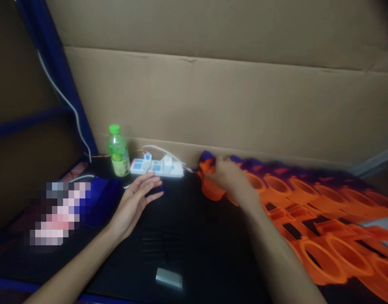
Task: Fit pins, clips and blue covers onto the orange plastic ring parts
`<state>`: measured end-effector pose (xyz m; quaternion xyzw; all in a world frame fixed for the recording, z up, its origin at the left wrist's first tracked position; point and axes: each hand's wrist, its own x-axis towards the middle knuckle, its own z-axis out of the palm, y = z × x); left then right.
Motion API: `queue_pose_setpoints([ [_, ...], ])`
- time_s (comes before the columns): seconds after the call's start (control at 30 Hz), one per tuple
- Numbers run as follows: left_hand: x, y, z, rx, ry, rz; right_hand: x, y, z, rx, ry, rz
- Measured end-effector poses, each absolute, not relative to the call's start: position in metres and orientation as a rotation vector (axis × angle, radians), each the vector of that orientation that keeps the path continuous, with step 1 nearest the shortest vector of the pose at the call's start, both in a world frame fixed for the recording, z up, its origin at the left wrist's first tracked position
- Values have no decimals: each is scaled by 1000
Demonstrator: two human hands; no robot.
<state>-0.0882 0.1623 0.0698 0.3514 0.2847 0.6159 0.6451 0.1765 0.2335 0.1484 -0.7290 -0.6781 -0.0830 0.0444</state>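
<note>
My left hand [140,198] hovers over the black tabletop [194,245], just in front of a white power strip [156,167]. Its fingers are stretched and slightly apart, with nothing between them. At the back, my right hand [228,173] has its fingers bent around an orange and purple piece [211,185] at the left end of a long row of similar pieces. Motion blur softens this hand, and its fingertips are partly hidden. Many orange ring-shaped pieces [321,261] lie in rows to the right, below and beside my right forearm.
A green-capped drink bottle [119,154] stands left of the power strip, which has plugs and thin cables in it. A blue item [102,200] lies at the left, beside a pixelated patch. Near the front is a small silvery block [169,278]. A cardboard wall [194,97] closes the back.
</note>
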Motion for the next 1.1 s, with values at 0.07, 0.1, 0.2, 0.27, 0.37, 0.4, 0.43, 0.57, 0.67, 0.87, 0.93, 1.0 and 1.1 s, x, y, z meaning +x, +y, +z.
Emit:
queue_pose_setpoints([
  [0.07, -88, 162, 70, 809, 653, 1390, 174, 233, 145, -2244, -2067, -258],
  [0.1, -88, 162, 70, 813, 657, 1386, 173, 232, 146, -2253, -2063, -261],
  [0.2, -89, 161, 70, 827, 663, 1371, 173, 228, 150, -2282, -2058, -277],
  [0.27, -89, 160, 70, 832, 660, 1363, 173, 226, 153, -2295, -2070, -298],
  [0.37, -89, 159, 69, 840, 649, 1352, 174, 226, 156, -2307, -2092, -339],
  [0.4, -89, 159, 69, 844, 649, 1347, 174, 226, 157, -2310, -2099, -351],
  [0.43, -89, 159, 68, 848, 649, 1339, 174, 226, 158, -2311, -2103, -362],
  [0.57, -89, 161, 68, 853, 651, 1316, 172, 224, 159, -2309, -2117, -381],
  [0.67, -89, 162, 69, 852, 650, 1310, 172, 222, 158, -2304, -2134, -368],
  [0.87, -90, 162, 70, 852, 654, 1311, 167, 223, 156, -2290, -2144, -384],
  [0.93, -91, 160, 71, 859, 655, 1309, 161, 219, 160, -2271, -2109, -418],
  [1.0, -91, 159, 72, 868, 660, 1301, 159, 209, 171, -2198, -2051, -469],
  [1.1, -91, 157, 74, 880, 672, 1287, 181, 178, 194, -2069, -1935, -507],
])
